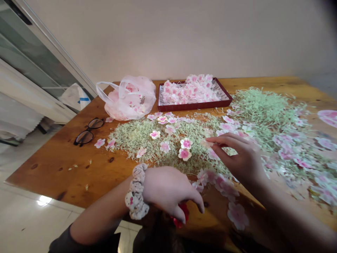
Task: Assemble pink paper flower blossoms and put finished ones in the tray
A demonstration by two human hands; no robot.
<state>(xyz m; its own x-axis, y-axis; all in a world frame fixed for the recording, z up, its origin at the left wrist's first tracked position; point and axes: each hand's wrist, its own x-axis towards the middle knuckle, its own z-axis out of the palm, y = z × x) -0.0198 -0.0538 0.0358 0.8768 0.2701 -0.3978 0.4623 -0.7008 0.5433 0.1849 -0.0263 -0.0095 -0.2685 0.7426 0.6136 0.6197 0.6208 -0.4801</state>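
My left hand (170,191) hovers near the table's front edge, knuckles up, fingers curled over a small red thing (181,216) that I cannot make out. A floral scrunchie (137,191) sits on that wrist. My right hand (237,154) reaches leftward over the pile of green shreds (147,138), its fingertips pinched on a pale pink fabric flower (206,143). Loose pink flowers (185,149) lie scattered on the shreds just left of that hand, and more flowers (223,186) lie beneath it.
A dark red tray (195,105) of pink flowers stands at the back, a clear plastic bag (129,98) of flowers to its left. Black glasses (88,131) lie on the wooden table (65,165). A larger heap of green strands (263,109) and flowers fills the right side.
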